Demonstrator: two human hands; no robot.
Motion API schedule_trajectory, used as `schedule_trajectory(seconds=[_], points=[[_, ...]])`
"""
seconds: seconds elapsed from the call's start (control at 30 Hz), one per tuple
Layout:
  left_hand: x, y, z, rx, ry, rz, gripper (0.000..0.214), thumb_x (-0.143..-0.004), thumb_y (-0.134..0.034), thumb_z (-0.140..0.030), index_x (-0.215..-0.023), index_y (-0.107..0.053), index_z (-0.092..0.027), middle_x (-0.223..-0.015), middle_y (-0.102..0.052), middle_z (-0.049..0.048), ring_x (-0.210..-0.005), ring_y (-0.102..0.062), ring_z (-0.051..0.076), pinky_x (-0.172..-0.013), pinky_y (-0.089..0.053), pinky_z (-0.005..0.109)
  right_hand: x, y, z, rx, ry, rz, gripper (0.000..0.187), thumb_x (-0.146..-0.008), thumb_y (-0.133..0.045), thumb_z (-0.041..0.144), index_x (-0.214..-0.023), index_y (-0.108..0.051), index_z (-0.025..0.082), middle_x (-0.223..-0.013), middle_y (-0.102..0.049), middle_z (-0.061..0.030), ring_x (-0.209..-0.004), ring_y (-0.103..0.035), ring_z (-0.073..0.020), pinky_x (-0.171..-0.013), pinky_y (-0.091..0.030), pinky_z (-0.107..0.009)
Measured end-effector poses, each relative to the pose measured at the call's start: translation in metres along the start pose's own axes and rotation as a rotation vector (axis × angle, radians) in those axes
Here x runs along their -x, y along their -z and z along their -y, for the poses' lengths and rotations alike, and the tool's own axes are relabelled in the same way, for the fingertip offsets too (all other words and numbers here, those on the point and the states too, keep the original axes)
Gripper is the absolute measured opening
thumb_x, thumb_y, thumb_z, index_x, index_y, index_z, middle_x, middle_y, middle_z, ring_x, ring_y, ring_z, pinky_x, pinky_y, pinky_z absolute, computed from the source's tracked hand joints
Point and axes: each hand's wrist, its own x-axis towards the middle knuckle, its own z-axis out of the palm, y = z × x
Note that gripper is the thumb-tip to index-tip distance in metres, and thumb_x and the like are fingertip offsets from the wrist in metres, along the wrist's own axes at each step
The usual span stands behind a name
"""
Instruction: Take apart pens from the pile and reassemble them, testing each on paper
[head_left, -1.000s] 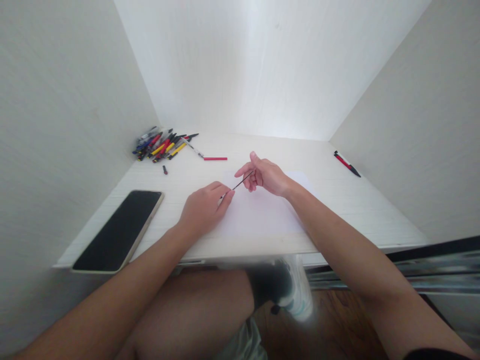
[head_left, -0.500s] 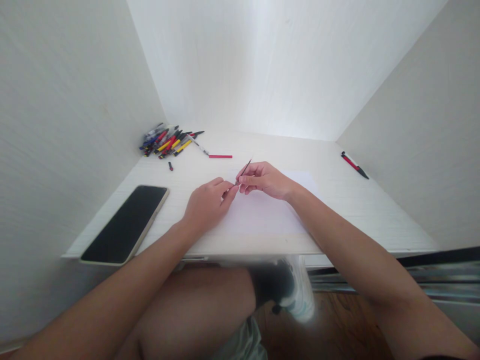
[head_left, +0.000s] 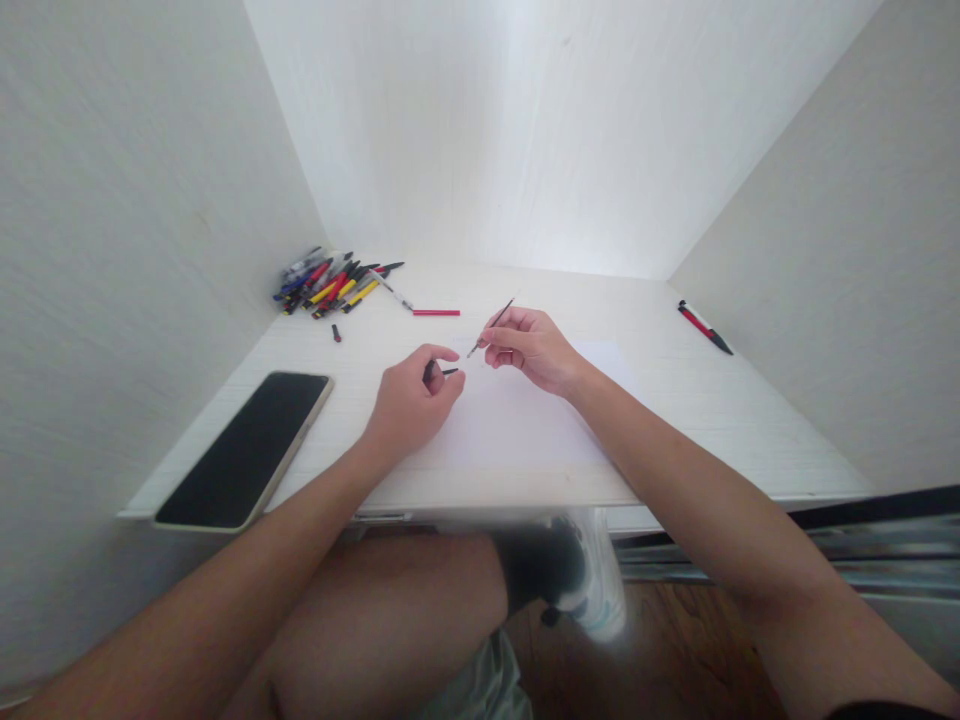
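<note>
Over a white sheet of paper [head_left: 525, 425], my right hand [head_left: 544, 355] pinches a thin dark pen refill [head_left: 501, 312], which slants with its metal-looking tip [head_left: 472, 352] toward my left hand [head_left: 411, 398]. My left hand rests at the sheet's left side, thumb and index finger apart, its other fingers curled round a black pen part [head_left: 430, 371]. A dark pointed end [head_left: 450, 372] shows beside the left thumb; whether it belongs to the same part I cannot tell. Beyond the hands lies a red pen barrel [head_left: 436, 313].
A pile of pens [head_left: 326, 285] lies at the back left, with a small dark pen piece [head_left: 336, 333] before it. A phone [head_left: 247, 450] lies at the left front edge. A red, black and white pen [head_left: 705, 327] lies near the right wall.
My hands have moved apart. The refill's lower end has come away from my left fingers, and my left thumb and index finger have opened, showing the black part.
</note>
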Motion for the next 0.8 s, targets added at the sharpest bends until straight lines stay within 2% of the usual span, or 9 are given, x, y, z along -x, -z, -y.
schedule_trajectory(seconds=[0.13, 0.2, 0.3, 0.4, 0.47, 0.53, 0.63, 0.8], points=[[0.006, -0.002, -0.014, 0.507, 0.272, 0.152, 0.045, -0.074, -0.055, -0.008, -0.116, -0.067, -0.016, -0.085, -0.073, 0.0009, -0.058, -0.052, 0.012, -0.058, -0.043, 0.026, 0.000, 0.002, 0.008, -0.021, 0.045, -0.068, 0.026, -0.068, -0.086, 0.025, -0.081, -0.065, 0.017, -0.070, -0.068, 0.0017, -0.057, -0.062, -0.0102, -0.053, -0.047, -0.024], [0.009, -0.004, -0.019, 0.637, 0.313, 0.198, 0.051, -0.075, -0.060, -0.006, -0.125, -0.064, -0.018, -0.100, -0.077, 0.0038, -0.063, -0.058, 0.012, -0.062, -0.048, 0.026, 0.002, 0.002, 0.010, 0.012, 0.058, -0.068, 0.029, -0.069, -0.084, 0.024, -0.089, -0.064, 0.018, -0.067, -0.066, 0.0040, -0.055, -0.059, -0.0097, -0.052, -0.044, -0.023], [0.012, -0.006, -0.021, 0.758, 0.316, 0.295, 0.049, -0.081, -0.070, -0.010, -0.128, -0.063, -0.020, -0.124, -0.075, 0.0100, -0.087, -0.072, 0.018, -0.081, -0.057, 0.032, 0.004, 0.002, 0.012, 0.079, 0.067, -0.036, 0.040, -0.072, -0.080, 0.023, -0.106, -0.060, 0.020, -0.069, -0.068, 0.0043, -0.053, -0.054, -0.0090, -0.050, -0.040, -0.022], [0.012, -0.007, -0.019, 0.831, 0.341, 0.408, 0.044, -0.083, -0.077, -0.013, -0.125, -0.066, -0.019, -0.135, -0.070, 0.0140, -0.106, -0.073, 0.025, -0.098, -0.056, 0.040, 0.007, 0.000, 0.013, 0.125, 0.068, 0.005, 0.064, -0.072, -0.078, 0.021, -0.131, -0.051, 0.021, -0.072, -0.069, 0.0040, -0.054, -0.054, -0.0104, -0.049, -0.038, -0.023], [0.011, -0.007, -0.016, 0.846, 0.352, 0.436, 0.042, -0.085, -0.077, -0.015, -0.126, -0.067, -0.018, -0.137, -0.069, 0.0155, -0.112, -0.073, 0.027, -0.104, -0.054, 0.042, 0.007, 0.000, 0.013, 0.142, 0.064, 0.025, 0.081, -0.072, -0.077, 0.019, -0.144, -0.040, 0.023, -0.071, -0.067, 0.0051, -0.055, -0.055, -0.0120, -0.049, -0.037, -0.024], [0.010, -0.008, -0.012, 0.859, 0.354, 0.447, 0.042, -0.089, -0.075, -0.017, -0.130, -0.065, -0.018, -0.136, -0.070, 0.0157, -0.113, -0.073, 0.028, -0.107, -0.054, 0.044, 0.007, 0.000, 0.013, 0.158, 0.059, 0.031, 0.090, -0.073, -0.076, 0.017, -0.151, -0.032, 0.024, -0.069, -0.065, 0.0060, -0.056, -0.055, -0.0133, -0.048, -0.036, -0.024], [0.010, -0.008, -0.007, 0.864, 0.362, 0.469, 0.044, -0.092, -0.073, -0.019, -0.134, -0.063, -0.019, -0.135, -0.070, 0.0155, -0.113, -0.073, 0.028, -0.109, -0.053, 0.046, 0.007, 0.002, 0.013, 0.179, 0.056, 0.021, 0.094, -0.073, -0.076, 0.016, -0.154, -0.028, 0.024, -0.070, -0.064, 0.0058, -0.057, -0.056, -0.0140, -0.049, -0.037, -0.026], [0.010, -0.009, -0.003, 0.862, 0.351, 0.484, 0.045, -0.091, -0.074, -0.020, -0.135, -0.063, -0.020, -0.136, -0.070, 0.0160, -0.112, -0.074, 0.028, -0.109, -0.054, 0.046, 0.007, 0.002, 0.013, 0.216, 0.063, 0.019, 0.087, -0.074, -0.076, 0.018, -0.151, -0.034, 0.025, -0.073, -0.064, 0.0058, -0.058, -0.057, -0.0134, -0.052, -0.044, -0.028]])
